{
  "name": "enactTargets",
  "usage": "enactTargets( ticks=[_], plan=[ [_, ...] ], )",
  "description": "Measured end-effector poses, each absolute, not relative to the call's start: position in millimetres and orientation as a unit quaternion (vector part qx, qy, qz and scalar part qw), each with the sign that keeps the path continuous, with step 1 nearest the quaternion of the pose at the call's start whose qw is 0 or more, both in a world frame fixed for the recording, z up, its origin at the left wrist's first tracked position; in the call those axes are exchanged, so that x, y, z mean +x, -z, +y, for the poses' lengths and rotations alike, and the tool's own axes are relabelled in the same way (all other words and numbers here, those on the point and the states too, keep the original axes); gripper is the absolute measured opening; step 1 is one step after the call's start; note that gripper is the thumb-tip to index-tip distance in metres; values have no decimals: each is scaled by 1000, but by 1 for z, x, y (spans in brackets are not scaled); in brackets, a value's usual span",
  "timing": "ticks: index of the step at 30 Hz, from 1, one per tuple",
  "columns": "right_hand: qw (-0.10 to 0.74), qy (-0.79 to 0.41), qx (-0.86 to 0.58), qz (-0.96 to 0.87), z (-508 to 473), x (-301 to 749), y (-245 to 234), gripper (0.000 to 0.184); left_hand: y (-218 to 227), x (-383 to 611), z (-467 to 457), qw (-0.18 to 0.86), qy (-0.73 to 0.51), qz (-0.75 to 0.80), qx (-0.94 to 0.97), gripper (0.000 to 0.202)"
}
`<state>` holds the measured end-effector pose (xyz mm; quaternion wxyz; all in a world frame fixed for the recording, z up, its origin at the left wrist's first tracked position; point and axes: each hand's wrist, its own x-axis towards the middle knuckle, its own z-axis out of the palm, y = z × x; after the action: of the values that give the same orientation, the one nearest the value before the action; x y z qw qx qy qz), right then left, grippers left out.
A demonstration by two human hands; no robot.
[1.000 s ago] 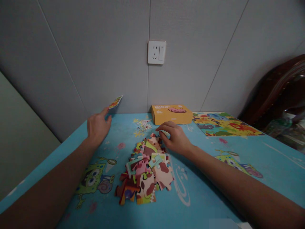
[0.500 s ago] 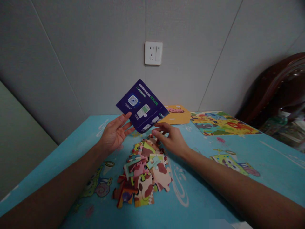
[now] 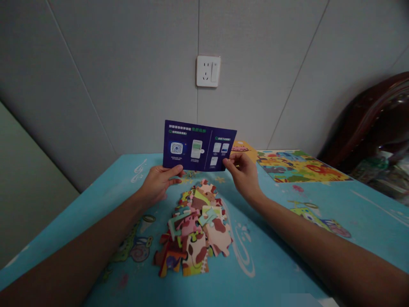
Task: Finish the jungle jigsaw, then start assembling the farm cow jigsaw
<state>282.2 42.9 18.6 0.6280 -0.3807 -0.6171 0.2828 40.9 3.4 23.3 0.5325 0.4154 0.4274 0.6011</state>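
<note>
I hold a dark blue printed card (image 3: pixel 198 146) upright in front of me with both hands, above the far end of the table. My left hand (image 3: pixel 159 184) pinches its lower left corner. At the card's lower right corner my right hand (image 3: pixel 243 172) grips it between thumb and fingers. Its face shows a QR code and small pictures of phones. Below the card lies a heap of colourful jigsaw pieces (image 3: pixel 194 228) on the blue cartoon-printed tablecloth (image 3: pixel 271 256).
A yellow box (image 3: pixel 242 149) stands at the back by the wall, partly hidden by the card. Right of it lies a finished colourful puzzle board (image 3: pixel 297 165). A wall socket (image 3: pixel 208 71) is above. A dark wooden chair back (image 3: pixel 370 123) stands at the right.
My left hand brought the card from the back left of the table to the middle. My right hand left the puzzle heap and took its right corner. The card now stands level and upright.
</note>
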Motion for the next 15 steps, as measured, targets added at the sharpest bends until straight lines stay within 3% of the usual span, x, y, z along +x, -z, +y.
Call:
enactTargets(
  ticks=[10, 15],
  plan=[
    [621, -349, -354, -605, 44, 281, -17, 31, -24, 42, 3, 533, -608, 424, 408, 23],
    [628, -319, -374, -604, 48, 284, -13, 29, -36, 43, 1, 613, -623, 355, 332, 36]
  ],
)
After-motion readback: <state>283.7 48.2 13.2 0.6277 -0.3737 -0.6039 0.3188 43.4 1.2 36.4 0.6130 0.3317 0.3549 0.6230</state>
